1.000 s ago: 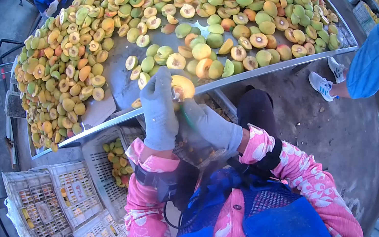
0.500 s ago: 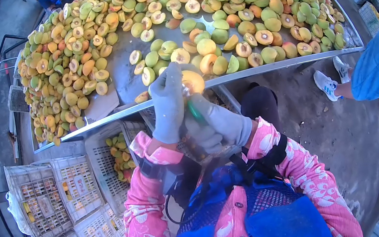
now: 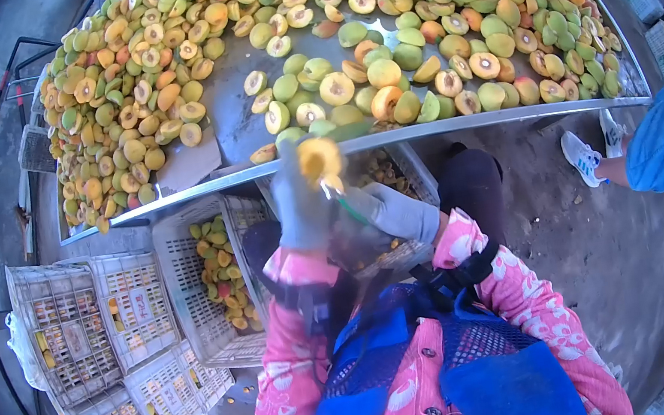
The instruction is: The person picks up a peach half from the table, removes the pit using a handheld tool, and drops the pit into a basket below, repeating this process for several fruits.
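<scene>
Drawn back off the table [image 3: 466, 123] rim, our left hand [image 3: 302, 208] grips a half [image 3: 319, 160]; our right hand [image 3: 392, 211] is closed on a green tool [image 3: 346, 203] at its edge. Crate [image 3: 172, 241] fruit seemingly awaits; halves [image 3: 335, 90] already cover the table.

Left hand [image 3: 299, 204], right hand [image 3: 392, 211]: grey knit gloves [image 3: 299, 217] | sleeves [image 3: 530, 306]: pink, white floral print | wrist bands [image 3: 465, 271]: black | apron [image 3: 510, 396]: blue, mesh upper panel, white lettering at bottom edge | trousers [image 3: 467, 182]: black
</scene>
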{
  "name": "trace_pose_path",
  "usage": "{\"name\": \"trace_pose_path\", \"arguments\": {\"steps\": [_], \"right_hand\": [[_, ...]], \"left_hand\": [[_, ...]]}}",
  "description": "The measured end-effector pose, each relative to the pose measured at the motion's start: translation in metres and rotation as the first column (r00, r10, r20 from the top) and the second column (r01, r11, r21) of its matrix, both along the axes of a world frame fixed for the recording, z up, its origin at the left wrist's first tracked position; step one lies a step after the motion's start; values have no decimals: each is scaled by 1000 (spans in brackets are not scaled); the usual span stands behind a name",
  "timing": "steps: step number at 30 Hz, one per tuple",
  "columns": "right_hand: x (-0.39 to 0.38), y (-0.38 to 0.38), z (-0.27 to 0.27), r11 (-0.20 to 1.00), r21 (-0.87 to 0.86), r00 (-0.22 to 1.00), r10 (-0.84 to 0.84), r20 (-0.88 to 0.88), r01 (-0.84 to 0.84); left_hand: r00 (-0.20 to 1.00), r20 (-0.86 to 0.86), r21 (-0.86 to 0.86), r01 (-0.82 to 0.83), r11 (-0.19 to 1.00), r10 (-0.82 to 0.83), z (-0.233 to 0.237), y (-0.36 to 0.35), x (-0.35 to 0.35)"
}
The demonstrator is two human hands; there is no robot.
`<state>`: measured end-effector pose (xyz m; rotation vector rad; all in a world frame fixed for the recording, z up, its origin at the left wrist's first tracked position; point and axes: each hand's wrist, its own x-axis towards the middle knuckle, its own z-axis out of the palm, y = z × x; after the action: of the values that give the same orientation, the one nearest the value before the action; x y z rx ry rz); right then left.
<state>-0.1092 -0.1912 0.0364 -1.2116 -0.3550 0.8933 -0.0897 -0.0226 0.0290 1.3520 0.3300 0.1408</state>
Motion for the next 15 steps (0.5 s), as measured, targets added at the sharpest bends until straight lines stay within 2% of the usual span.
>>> {"name": "trace_pose_path", "arguments": {"steps": [1,2,3,4,5,6,8,10,11,12,14,15], "right_hand": [[2,-2,-14,1000,1,1000,7,9,-7],[2,-6,-29,908,-392,890,49,454,150],[1,-8,-38,668,-596,614,257,746,445],[7,-9,-24,507,-788,736,371,566,350],[10,-7,-28,510,-785,737,366,569,353],[12,-6,-33,521,-747,713,327,621,412],[12,2,-42,534,-709,686,293,666,460],[19,6,-46,497,-729,672,335,661,471],[22,3,-44,495,-726,663,341,667,477],[21,-2,-43,552,-684,680,261,685,477],[15,-16,-47,669,-537,684,58,727,514],[12,-18,-47,661,-540,684,55,727,520]], "left_hand": [[977,208,570,-164,805,52,6,15,-10],[951,186,371,-301,878,247,21,31,-20],[901,116,168,-433,886,418,34,53,-32],[885,177,522,-456,721,431,30,94,-47],[873,243,787,-432,440,422,23,125,-55],[870,241,788,-434,437,431,27,129,-54],[803,493,824,-555,116,335,36,135,-49],[906,287,773,-411,482,312,27,113,-14],[897,425,888,-439,138,120,16,107,16],[972,202,954,-223,200,121,1,104,39],[994,-50,996,57,-72,96,-31,97,93],[995,-51,996,56,-67,87,-39,93,112]]}}
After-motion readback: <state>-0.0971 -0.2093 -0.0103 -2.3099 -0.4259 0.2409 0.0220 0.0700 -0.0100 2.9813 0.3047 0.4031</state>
